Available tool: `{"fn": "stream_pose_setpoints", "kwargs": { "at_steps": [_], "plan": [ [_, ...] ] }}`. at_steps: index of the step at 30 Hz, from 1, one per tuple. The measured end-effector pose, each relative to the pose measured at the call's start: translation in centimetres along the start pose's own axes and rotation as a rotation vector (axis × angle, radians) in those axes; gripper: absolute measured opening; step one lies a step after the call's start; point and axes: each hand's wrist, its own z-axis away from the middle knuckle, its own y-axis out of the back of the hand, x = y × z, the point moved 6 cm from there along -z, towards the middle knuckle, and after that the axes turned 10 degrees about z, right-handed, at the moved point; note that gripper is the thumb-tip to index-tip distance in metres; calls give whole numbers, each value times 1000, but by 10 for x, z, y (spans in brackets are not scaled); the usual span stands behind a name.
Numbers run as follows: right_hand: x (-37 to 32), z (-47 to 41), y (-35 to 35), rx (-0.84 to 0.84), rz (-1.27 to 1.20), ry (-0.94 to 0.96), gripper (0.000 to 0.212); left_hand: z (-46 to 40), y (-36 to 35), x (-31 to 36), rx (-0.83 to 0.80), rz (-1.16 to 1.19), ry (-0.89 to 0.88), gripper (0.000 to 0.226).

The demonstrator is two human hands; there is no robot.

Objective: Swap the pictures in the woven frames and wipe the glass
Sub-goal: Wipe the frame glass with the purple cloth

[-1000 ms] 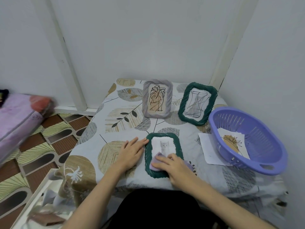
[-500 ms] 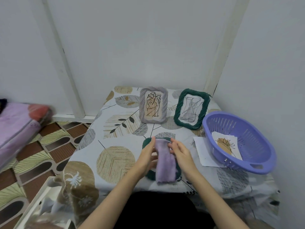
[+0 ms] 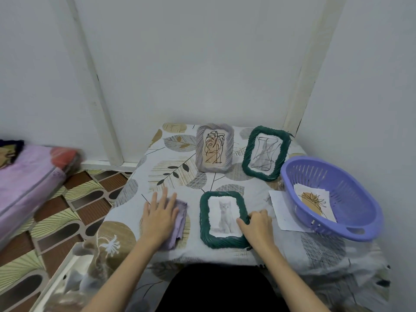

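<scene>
My left hand point(image 3: 160, 218) lies flat, fingers spread, on the cloth point(image 3: 179, 224) beside the cat frame point(image 3: 222, 219). Right hand point(image 3: 257, 226) clamps the frame's right edge, mid-table. Wipe looks done; next, prob. stand it w/ the others.

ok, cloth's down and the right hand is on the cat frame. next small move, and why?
Probably lift the cat frame with the right hand, likely to stand it up. Its fingers curl over the frame's right edge, the left hand lies flat on the purple cloth beside it, and the grey frame and other green frame stand upright.
</scene>
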Motion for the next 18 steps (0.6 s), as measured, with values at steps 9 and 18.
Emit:
{"fn": "stream_pose_setpoints", "kwargs": {
  "at_steps": [9,18],
  "plan": [
    [-4,0,10,-56,-767,-139,29,0,6,54,7,484,-71,57],
    [0,7,27,-64,-1121,84,34,16,-2,81,-202,1517,191,64]
  ]
}}
